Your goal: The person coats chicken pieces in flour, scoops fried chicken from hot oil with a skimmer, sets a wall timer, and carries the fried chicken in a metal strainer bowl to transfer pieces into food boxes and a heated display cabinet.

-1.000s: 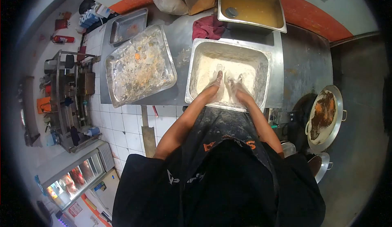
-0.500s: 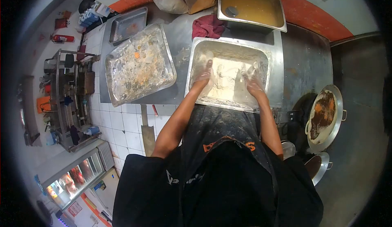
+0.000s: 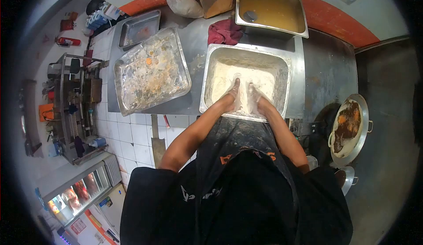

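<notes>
A deep metal pan (image 3: 286,68) with pale flour (image 3: 260,71) in it stands at the counter's front edge. Both hands wear clear, flour-dusted plastic gloves and are inside this pan, near its front wall. My left hand (image 3: 234,93) points away from me, thumb stretched out, its lower fingers sunk in the flour or hidden. Close beside it, my right hand (image 3: 256,98) is held much the same way, with a narrow strip of flour between the two. Neither hand shows an object in its grasp; both look open.
Left of the pan lies a tilted tray (image 3: 183,66) coated in flour crumbs, before a smaller metal tray (image 3: 152,22). Behind are a maroon cloth (image 3: 224,31), plastic bags (image 3: 183,3) and a pan of yellowish liquid (image 3: 275,7). Wide metal pans (image 3: 349,130) sit at right.
Both hands have come inward from the pan's two sides and closer to its front wall. They are now nearly together. The flour's surface has shifted.
</notes>
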{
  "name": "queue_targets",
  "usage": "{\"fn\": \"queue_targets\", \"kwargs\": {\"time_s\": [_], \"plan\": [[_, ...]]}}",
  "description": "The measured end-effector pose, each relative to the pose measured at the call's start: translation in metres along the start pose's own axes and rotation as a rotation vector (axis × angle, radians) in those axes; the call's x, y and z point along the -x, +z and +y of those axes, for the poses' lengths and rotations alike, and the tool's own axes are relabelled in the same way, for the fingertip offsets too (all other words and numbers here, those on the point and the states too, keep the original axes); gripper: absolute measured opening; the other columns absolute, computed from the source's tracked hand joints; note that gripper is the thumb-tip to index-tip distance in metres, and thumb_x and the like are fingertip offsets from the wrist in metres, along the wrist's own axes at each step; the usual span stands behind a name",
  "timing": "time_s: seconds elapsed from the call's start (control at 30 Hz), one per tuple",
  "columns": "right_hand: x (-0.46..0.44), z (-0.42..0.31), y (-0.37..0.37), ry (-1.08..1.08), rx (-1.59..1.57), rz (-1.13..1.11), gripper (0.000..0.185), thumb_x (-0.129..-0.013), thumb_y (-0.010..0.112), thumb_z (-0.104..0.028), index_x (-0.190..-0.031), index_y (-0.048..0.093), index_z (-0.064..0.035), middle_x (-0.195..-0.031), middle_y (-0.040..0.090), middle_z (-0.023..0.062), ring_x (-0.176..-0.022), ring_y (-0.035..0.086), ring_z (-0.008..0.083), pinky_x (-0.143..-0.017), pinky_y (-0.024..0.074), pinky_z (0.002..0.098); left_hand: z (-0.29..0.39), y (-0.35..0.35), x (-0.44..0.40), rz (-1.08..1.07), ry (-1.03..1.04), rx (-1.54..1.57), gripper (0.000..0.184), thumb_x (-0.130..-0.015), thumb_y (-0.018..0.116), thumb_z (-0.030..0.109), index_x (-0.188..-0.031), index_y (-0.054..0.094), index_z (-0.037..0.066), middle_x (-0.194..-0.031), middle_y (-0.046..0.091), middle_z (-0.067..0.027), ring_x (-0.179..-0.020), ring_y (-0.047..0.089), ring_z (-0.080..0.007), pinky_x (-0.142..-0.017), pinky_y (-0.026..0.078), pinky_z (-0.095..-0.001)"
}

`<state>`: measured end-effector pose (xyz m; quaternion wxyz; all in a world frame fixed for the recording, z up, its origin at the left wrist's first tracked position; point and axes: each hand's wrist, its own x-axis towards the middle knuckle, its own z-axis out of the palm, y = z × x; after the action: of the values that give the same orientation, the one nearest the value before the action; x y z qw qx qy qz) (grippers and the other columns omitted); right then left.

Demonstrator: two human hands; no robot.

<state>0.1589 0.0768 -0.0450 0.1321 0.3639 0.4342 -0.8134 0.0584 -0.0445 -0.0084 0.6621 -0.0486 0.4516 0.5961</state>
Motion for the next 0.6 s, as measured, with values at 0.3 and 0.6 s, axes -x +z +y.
{"fn": "queue_targets", "kwargs": {"time_s": [0.3,0.6], "plan": [[0.022,-0.058,-0.035,-0.018,0.097,0.088,0.078,-0.084,0.036,-0.066,-0.139,0.027,-0.0122,-0.141,0.028,0.015,-0.123,0.037,0.0273,-0.095,0.0384,0.0427,0.037,0.018,0.021,0.107,0.214,0.172,0.086,-0.078,0.033,0.073,-0.143,0.003,0.024,-0.146,0.015,-0.011,-0.126,0.027,-0.0385,-0.098,0.03,-0.0543],[0.01,-0.066,-0.016,-0.196,0.278,-0.004,0.064,-0.09,0.042,-0.05,-0.133,0.038,-0.0029,-0.132,0.041,0.0164,-0.119,0.041,0.0248,-0.1,0.0307,0.0319,0.049,-0.035,0.008,0.502,0.177,-0.316,0.086,-0.079,0.03,0.075,-0.127,0.046,0.005,-0.115,0.051,-0.015,-0.102,0.049,-0.0244,-0.085,0.041,-0.0362]]}}
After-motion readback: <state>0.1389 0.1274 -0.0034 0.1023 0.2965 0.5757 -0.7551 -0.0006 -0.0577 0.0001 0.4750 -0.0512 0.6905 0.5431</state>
